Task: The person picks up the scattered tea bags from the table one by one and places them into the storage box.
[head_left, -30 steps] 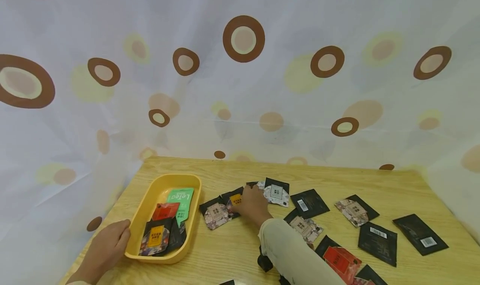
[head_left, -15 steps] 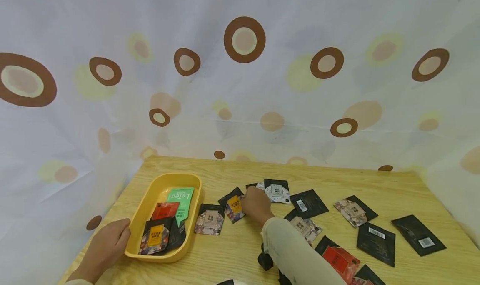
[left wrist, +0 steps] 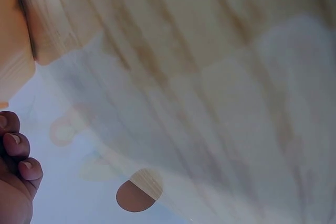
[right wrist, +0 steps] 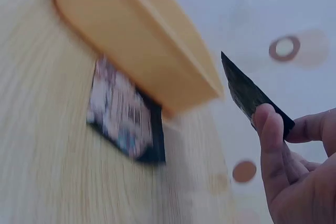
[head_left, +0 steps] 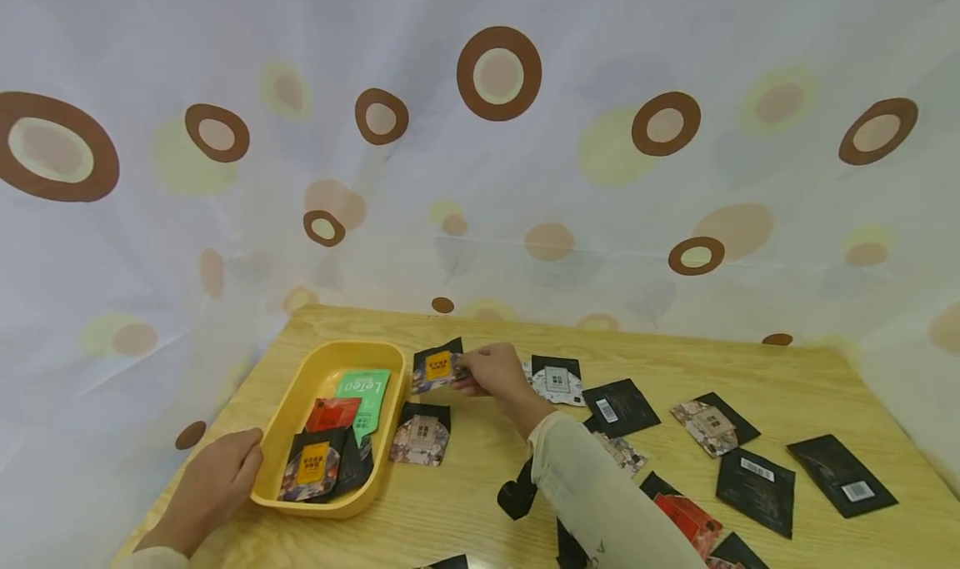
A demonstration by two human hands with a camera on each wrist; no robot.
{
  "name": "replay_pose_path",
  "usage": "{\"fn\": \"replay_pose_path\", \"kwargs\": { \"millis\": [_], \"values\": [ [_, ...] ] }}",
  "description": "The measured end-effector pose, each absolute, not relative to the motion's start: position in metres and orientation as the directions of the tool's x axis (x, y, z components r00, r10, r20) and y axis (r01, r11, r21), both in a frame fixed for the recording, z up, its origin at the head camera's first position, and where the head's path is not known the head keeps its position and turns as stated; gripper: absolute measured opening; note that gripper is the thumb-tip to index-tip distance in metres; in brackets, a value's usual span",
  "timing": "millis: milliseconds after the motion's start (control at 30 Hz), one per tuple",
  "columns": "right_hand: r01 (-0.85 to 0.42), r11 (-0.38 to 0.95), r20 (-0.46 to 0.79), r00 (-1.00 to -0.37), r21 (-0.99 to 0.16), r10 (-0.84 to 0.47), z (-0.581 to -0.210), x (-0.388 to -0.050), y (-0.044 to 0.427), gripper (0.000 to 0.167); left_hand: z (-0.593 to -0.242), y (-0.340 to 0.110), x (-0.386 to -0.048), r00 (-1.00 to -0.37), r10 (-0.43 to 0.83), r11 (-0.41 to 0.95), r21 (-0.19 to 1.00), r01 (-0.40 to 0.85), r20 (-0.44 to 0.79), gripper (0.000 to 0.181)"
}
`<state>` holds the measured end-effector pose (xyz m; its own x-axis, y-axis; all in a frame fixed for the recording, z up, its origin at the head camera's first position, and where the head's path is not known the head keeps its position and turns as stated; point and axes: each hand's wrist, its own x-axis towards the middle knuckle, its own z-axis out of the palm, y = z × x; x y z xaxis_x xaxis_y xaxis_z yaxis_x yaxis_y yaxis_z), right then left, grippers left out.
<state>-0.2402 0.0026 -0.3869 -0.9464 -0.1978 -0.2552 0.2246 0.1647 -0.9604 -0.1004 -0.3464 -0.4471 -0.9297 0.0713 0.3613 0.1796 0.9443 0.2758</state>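
At the left, the yellow box has its near left rim pinched by my left hand; the left wrist view shows several curled fingertips of that hand beside the box wall. My right hand holds a black sachet with an orange label above the table, just right of the box. In the right wrist view the sachet is seen nearly edge-on between thumb and fingers of the hand. Below it a floral sachet lies against the box's right side.
Inside the box are a green sachet, a red one and dark ones. More sachets lie on the wooden table to the right, including a white-patterned one and a red one. A patterned curtain stands behind.
My right hand has lifted the orange-labelled sachet off the table and carried it left and back, towards the box. The floral sachet shifted left earlier. My left hand stays at the rim.
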Motion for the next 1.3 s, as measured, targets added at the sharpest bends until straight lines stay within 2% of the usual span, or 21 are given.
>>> {"fn": "replay_pose_path", "kwargs": {
  "millis": [167,333,467,533,600,700,767,900,1000,1100,1200,1300],
  "values": [
    [0.255,0.114,-0.279,-0.889,-0.960,-0.364,-0.377,-0.224,-0.027,0.027,-0.447,-0.346,-0.102,-0.934,0.074,0.943,0.282,0.180,0.348,0.036],
    [0.293,0.123,-0.317,-0.848,-0.948,-0.425,-0.378,-0.211,-0.055,0.024,-0.447,-0.345,-0.103,-0.932,0.091,0.942,0.274,0.195,0.352,0.037],
    [0.250,0.171,-0.299,-0.862,-0.953,-0.410,-0.385,-0.207,-0.074,0.026,-0.445,-0.344,-0.105,-0.929,0.094,0.944,0.264,0.196,0.357,0.037],
    [0.216,0.205,-0.282,-0.879,-0.955,-0.385,-0.390,-0.204,-0.081,0.014,-0.446,-0.342,-0.105,-0.936,0.092,0.942,0.274,0.192,0.341,0.037],
    [0.190,0.214,-0.261,-0.886,-0.958,-0.382,-0.395,-0.200,-0.087,0.014,-0.447,-0.341,-0.105,-0.940,0.095,0.942,0.276,0.191,0.326,0.037],
    [0.172,0.194,-0.244,-0.854,-0.966,-0.460,-0.398,-0.196,-0.091,0.029,-0.449,-0.340,-0.104,-0.939,0.104,0.942,0.272,0.199,0.327,0.037],
    [0.151,0.193,-0.234,-0.802,-0.970,-0.549,-0.396,-0.195,-0.088,0.060,-0.448,-0.339,-0.104,-0.936,0.107,0.942,0.267,0.203,0.334,0.037],
    [0.098,0.196,-0.205,-0.723,-0.976,-0.660,-0.388,-0.202,-0.074,0.060,-0.446,-0.340,-0.105,-0.938,0.094,0.944,0.270,0.191,0.334,0.037],
    [0.046,0.194,-0.164,-0.742,-0.980,-0.650,-0.383,-0.210,-0.057,0.054,-0.444,-0.342,-0.105,-0.941,0.085,0.945,0.272,0.180,0.327,0.037],
    [-0.017,0.246,-0.139,-0.785,-0.969,-0.603,-0.383,-0.218,-0.035,0.046,-0.443,-0.346,-0.102,-0.940,0.077,0.947,0.271,0.173,0.332,0.037],
    [-0.068,0.385,-0.158,-0.836,-0.920,-0.525,-0.388,-0.220,-0.012,0.038,-0.443,-0.346,-0.102,-0.938,0.074,0.949,0.266,0.171,0.338,0.037],
    [-0.081,0.553,-0.197,-0.883,-0.829,-0.426,-0.399,-0.217,0.002,0.020,-0.444,-0.346,-0.103,-0.939,0.075,0.949,0.266,0.171,0.337,0.036]
  ]
}}
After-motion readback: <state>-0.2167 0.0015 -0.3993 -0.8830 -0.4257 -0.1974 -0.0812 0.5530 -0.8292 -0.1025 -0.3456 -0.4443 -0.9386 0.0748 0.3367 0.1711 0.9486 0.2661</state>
